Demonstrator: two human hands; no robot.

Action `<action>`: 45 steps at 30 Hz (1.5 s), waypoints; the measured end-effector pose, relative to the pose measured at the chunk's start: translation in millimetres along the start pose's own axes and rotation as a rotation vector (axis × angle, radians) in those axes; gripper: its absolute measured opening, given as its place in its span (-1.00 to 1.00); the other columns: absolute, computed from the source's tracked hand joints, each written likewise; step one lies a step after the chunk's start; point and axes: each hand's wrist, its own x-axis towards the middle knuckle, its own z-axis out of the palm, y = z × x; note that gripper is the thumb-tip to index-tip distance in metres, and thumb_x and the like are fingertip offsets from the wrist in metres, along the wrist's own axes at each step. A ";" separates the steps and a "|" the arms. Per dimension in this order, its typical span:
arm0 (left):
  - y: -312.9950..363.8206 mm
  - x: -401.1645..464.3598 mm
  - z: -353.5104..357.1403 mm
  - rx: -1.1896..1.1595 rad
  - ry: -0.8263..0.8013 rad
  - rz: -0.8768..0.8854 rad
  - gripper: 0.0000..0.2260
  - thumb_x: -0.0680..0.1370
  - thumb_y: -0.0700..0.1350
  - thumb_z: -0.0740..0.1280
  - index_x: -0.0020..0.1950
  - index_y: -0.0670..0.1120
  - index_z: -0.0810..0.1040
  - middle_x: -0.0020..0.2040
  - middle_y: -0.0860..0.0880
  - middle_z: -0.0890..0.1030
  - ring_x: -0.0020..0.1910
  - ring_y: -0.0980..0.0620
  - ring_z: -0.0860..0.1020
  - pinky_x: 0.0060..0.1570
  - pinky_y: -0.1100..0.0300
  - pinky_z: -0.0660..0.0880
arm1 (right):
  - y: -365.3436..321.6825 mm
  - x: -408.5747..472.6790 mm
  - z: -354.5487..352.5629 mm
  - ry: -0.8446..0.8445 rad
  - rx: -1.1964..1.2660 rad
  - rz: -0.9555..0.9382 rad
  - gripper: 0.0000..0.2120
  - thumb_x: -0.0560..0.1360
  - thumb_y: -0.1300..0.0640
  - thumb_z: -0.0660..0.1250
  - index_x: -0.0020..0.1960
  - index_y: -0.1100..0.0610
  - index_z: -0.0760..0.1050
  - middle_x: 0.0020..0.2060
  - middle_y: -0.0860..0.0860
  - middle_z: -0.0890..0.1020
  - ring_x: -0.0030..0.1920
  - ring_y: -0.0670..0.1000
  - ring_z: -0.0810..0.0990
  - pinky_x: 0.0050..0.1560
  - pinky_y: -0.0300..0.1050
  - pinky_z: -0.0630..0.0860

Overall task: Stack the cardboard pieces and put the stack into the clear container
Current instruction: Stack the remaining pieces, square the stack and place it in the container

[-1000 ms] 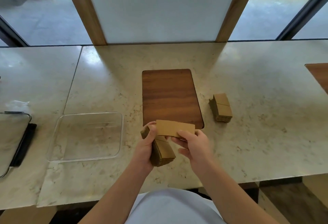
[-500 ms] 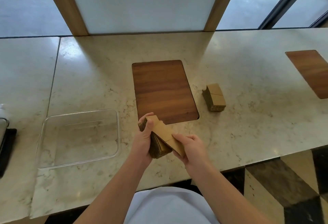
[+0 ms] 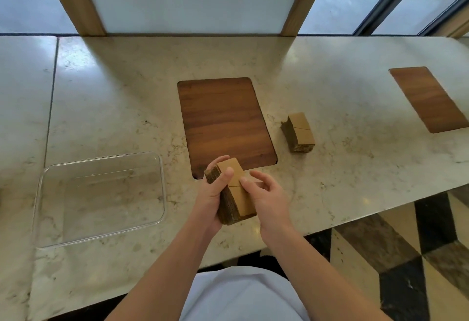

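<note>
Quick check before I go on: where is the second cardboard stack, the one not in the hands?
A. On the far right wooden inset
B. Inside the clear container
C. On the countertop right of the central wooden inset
C: the loose cardboard stack sits on the marble countertop just right of the central wooden inset; the clear container holds nothing.

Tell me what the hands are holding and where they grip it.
The left hand grips a cardboard stack along its left side, thumb on top. The right hand touches its top with fingers.
</note>
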 end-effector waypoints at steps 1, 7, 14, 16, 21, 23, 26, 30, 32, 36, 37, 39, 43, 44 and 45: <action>0.5 0.1 -1.3 -0.006 -0.020 -0.010 -0.50 0.43 -0.02 0.54 0.36 0.06 0.58 0.24 -0.24 0.63 0.12 -0.27 0.66 0.06 -0.29 0.64 | 0.3 -1.1 -0.2 -0.017 -0.031 -0.031 -0.70 0.54 -0.02 0.47 0.26 -0.08 0.58 0.09 -0.05 0.65 0.11 -0.02 0.63 -0.01 -0.05 0.65; 3.8 -3.3 -4.1 -0.018 -0.002 -0.039 -0.60 0.52 -0.18 0.50 0.32 0.11 0.60 0.22 -0.22 0.64 0.06 -0.25 0.67 0.00 -0.22 0.66 | 0.0 -3.3 2.4 -0.094 -0.184 -0.022 -0.70 0.51 -0.06 0.50 0.20 -0.07 0.57 0.12 -0.04 0.66 0.11 0.00 0.65 0.11 0.05 0.66; -2.9 -6.5 -13.3 0.064 0.135 -0.161 -0.34 0.29 -0.06 0.58 0.37 0.04 0.49 0.30 -0.28 0.61 0.22 -0.36 0.63 0.04 -0.38 0.63 | -10.6 -1.5 11.6 -0.259 -0.306 0.149 -0.55 0.60 0.10 0.42 0.36 -0.11 0.27 0.18 -0.01 0.57 0.14 0.06 0.57 0.14 0.09 0.59; -0.2 -10.7 -14.2 0.086 0.130 -0.177 -0.28 0.25 -0.02 0.60 0.38 0.00 0.48 0.31 -0.30 0.59 0.22 -0.38 0.62 -0.04 -0.35 0.66 | -13.5 -2.1 13.3 -0.305 -0.321 0.180 -0.52 0.59 0.13 0.43 0.35 -0.14 0.26 0.18 0.02 0.57 0.17 0.09 0.58 0.18 0.14 0.60; 4.9 -14.8 -15.2 0.108 0.147 -0.130 -0.30 0.27 0.06 0.62 0.36 -0.07 0.53 0.23 -0.24 0.67 0.14 -0.27 0.69 -0.09 -0.12 0.68 | -13.9 -2.6 16.8 -0.340 -0.316 0.170 -0.57 0.58 0.12 0.45 0.38 0.03 0.39 0.19 0.05 0.60 0.17 0.10 0.61 0.12 0.06 0.62; 5.4 -13.8 -12.9 0.113 0.199 -0.109 -0.29 0.29 0.08 0.66 0.35 -0.11 0.52 0.23 -0.21 0.67 0.13 -0.23 0.70 -0.05 -0.12 0.69 | -11.9 -0.9 17.3 -0.274 -0.319 0.124 -0.57 0.57 0.12 0.45 0.38 0.05 0.40 0.15 0.04 0.62 0.11 0.08 0.63 0.01 -0.01 0.64; 0.8 -12.8 -5.6 0.176 0.262 -0.083 -0.41 0.47 0.06 0.60 0.37 -0.10 0.45 0.23 -0.12 0.63 0.16 -0.12 0.65 -0.03 -0.02 0.65 | -9.8 3.7 16.8 -0.181 -0.433 0.031 -0.60 0.56 0.12 0.46 0.30 -0.01 0.36 0.05 -0.05 0.58 0.00 0.00 0.61 -0.18 -0.11 0.57; -5.9 -11.6 17.9 0.322 0.300 -0.093 -0.67 0.66 0.11 0.35 0.35 0.02 0.42 0.16 0.03 0.59 0.10 0.02 0.58 0.00 0.09 0.56 | -6.6 15.5 13.5 -0.148 -0.471 -0.017 -0.63 0.60 0.10 0.42 0.28 -0.04 0.30 0.04 -0.05 0.53 -0.07 -0.09 0.52 -0.14 -0.12 0.49; -9.8 -4.5 32.1 0.379 0.327 -0.097 -0.72 0.71 0.10 0.24 0.37 0.01 0.44 0.17 0.01 0.59 0.13 -0.01 0.58 0.15 0.00 0.57 | -6.5 24.3 7.2 -0.144 -0.468 -0.003 -0.59 0.61 0.13 0.38 0.36 0.02 0.28 0.01 -0.05 0.50 -0.07 -0.08 0.50 -0.04 -0.04 0.49; -24.9 14.0 71.5 0.498 0.359 -0.125 -0.64 0.74 0.10 0.12 0.45 -0.03 0.44 0.25 -0.04 0.58 0.22 -0.07 0.56 0.37 -0.11 0.48 | -16.6 45.7 -23.7 -0.170 -0.421 0.003 -0.52 0.62 0.23 0.31 0.46 0.12 0.20 -0.04 -0.05 0.47 -0.09 -0.07 0.50 -0.23 -0.15 0.44; -27.5 19.2 84.2 0.515 0.363 -0.134 -0.65 0.74 0.10 0.10 0.44 -0.03 0.43 0.24 -0.05 0.57 0.22 -0.06 0.55 0.35 -0.09 0.49 | -21.8 53.5 -32.6 -0.178 -0.409 -0.006 -0.50 0.61 0.24 0.30 0.47 0.12 0.18 -0.05 -0.05 0.47 -0.09 -0.07 0.50 -0.24 -0.16 0.44; -35.4 30.9 116.3 0.548 0.379 -0.128 -0.67 0.74 0.07 0.08 0.41 -0.03 0.44 0.19 -0.05 0.57 0.18 -0.05 0.55 0.31 -0.06 0.49 | -32.3 68.8 -58.1 -0.180 -0.402 -0.015 -0.50 0.61 0.23 0.29 0.48 0.11 0.17 -0.04 -0.03 0.49 -0.08 -0.06 0.52 -0.19 -0.12 0.50; -52.0 58.4 164.7 0.525 0.420 -0.107 -0.72 0.73 0.02 0.12 0.38 -0.04 0.44 0.15 -0.05 0.58 0.12 -0.04 0.56 0.20 -0.02 0.52 | -53.0 95.1 -104.2 -0.200 -0.362 -0.052 -0.71 0.57 0.27 0.27 0.28 0.15 0.41 -0.01 0.01 0.59 -0.06 -0.05 0.58 -0.16 -0.13 0.54; -56.3 64.7 179.9 0.519 0.434 -0.098 -0.75 0.73 0.01 0.14 0.36 -0.04 0.42 0.15 -0.06 0.58 0.12 -0.03 0.56 0.16 -0.01 0.53 | -60.5 100.8 -118.0 -0.202 -0.331 -0.059 -0.75 0.56 0.29 0.27 0.23 0.13 0.47 -0.04 -0.01 0.61 -0.07 -0.07 0.59 -0.17 -0.16 0.54; -60.5 72.7 198.7 0.524 0.443 -0.090 -0.77 0.71 0.00 0.16 0.33 -0.05 0.39 0.15 -0.07 0.58 0.13 -0.04 0.57 0.17 -0.02 0.54 | -69.5 109.8 -132.8 -0.208 -0.301 -0.048 -0.75 0.56 0.29 0.26 0.19 0.07 0.50 -0.06 -0.04 0.62 -0.08 -0.08 0.60 -0.16 -0.16 0.55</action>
